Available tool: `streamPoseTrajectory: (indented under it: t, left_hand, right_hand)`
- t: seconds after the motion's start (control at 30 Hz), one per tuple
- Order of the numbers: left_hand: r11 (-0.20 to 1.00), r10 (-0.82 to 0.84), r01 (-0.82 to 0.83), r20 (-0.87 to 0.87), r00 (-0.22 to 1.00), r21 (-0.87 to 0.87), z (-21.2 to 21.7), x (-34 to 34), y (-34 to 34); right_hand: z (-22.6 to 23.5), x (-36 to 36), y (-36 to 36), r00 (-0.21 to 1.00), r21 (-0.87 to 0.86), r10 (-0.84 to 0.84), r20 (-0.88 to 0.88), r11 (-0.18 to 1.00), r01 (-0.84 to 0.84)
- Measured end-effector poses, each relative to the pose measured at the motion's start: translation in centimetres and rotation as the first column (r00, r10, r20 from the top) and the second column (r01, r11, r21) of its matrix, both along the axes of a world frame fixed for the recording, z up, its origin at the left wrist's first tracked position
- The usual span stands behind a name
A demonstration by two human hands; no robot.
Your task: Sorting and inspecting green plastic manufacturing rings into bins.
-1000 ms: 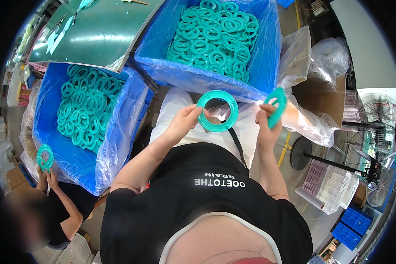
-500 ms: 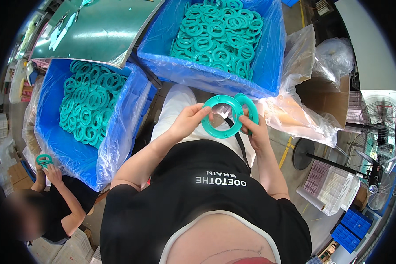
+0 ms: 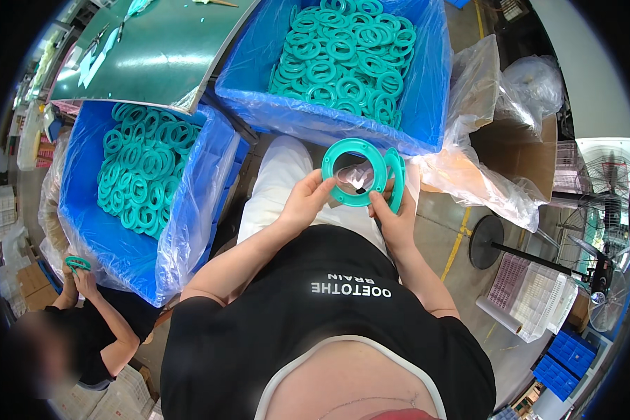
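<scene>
A teal plastic ring [image 3: 334,150] with small holes in its flat rim is held up over my lap. My left hand [image 3: 306,201] pinches its lower left edge between thumb and fingers. My right hand [image 3: 393,215] grips its lower right edge and also a second teal ring [image 3: 397,183], which is turned nearly edge-on behind it. Some fingers of the right hand are hidden behind the rings. Beyond my hands, a blue bin [image 3: 259,106] lined with clear plastic holds a heap of similar teal rings [image 3: 343,52].
Another lined blue bin [image 3: 84,217] of teal rings stands at left. Beside it a co-worker [image 3: 108,336] handles a green ring [image 3: 78,263]. A green table [image 3: 168,52] with tools is at far left. At right stand an open cardboard box [image 3: 521,154] and a fan [image 3: 598,273].
Both hands have raised the front ring slightly and tilted it. The second ring has turned more edge-on. The co-worker's ring has shifted a little lower and to the right.
</scene>
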State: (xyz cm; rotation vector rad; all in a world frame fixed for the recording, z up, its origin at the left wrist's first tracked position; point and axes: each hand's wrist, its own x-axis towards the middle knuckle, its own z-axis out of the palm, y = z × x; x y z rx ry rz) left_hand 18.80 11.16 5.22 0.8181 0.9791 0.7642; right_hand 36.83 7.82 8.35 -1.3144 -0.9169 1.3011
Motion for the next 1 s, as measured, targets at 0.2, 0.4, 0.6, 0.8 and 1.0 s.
streamPoseTrajectory:
  t: [0.2, 0.4, 0.6, 0.8, 1.0]
  left_hand:
    - [0.995, -0.092, 0.089, 0.083, 0.992, 0.049, 1.1, 0.3, -0.1]
    - [0.966, -0.189, 0.157, 0.142, 0.972, 0.207, 2.6, -0.1, 0.5]
    - [0.968, -0.098, 0.171, 0.357, 0.929, -0.181, 0.4, -0.7, 0.9]
    - [0.995, -0.027, 0.047, 0.197, 0.98, -0.093, 0.8, -0.2, 1.1]
    - [0.969, -0.217, 0.224, -0.075, 0.973, 0.101, 2.0, 0.4, 0.4]
  right_hand:
    - [0.1, 1.7, -0.1, 0.999, 0.02, 0.016, 0.051, 1.0, -0.017]
    - [1.1, 7.5, 1.3, 0.947, 0.115, -0.263, -0.184, 0.951, 0.287]
    - [1.5, 8.6, 2.5, 0.853, 0.164, -0.114, -0.509, 0.96, 0.227]
    - [0.2, 3.7, 1.3, 0.646, 0.225, 0.402, -0.649, 0.913, -0.342]
    - [2.2, -0.5, 0.9, 0.313, -0.145, 0.387, 0.867, 0.798, -0.586]
